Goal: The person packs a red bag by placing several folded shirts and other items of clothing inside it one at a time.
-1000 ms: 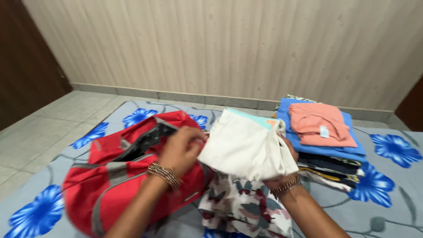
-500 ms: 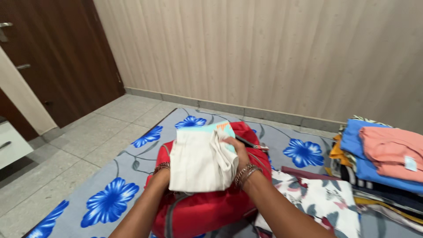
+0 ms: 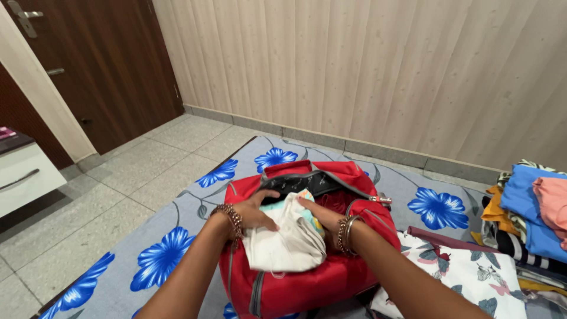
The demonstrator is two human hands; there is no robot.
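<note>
With both the left hand (image 3: 255, 211) and right hand (image 3: 319, 214) gripping the folded white garment (image 3: 284, 239) at the open mouth of the red bag (image 3: 307, 277), beneath the fingers, pressing it down flat should keep the fold intact.

We had a single view, from a camera worn on the head, looking down and forward over both forearms. It sat close above the red bag (image 3: 307, 236) on the blue-flowered mat (image 3: 159, 266), which filled the near centre. The view faced the far panelled wall (image 3: 366, 65), taking in a dark wooden door (image 3: 100, 65) at far left and a stack of folded clothes (image 3: 531, 218) cut off at right.
</note>
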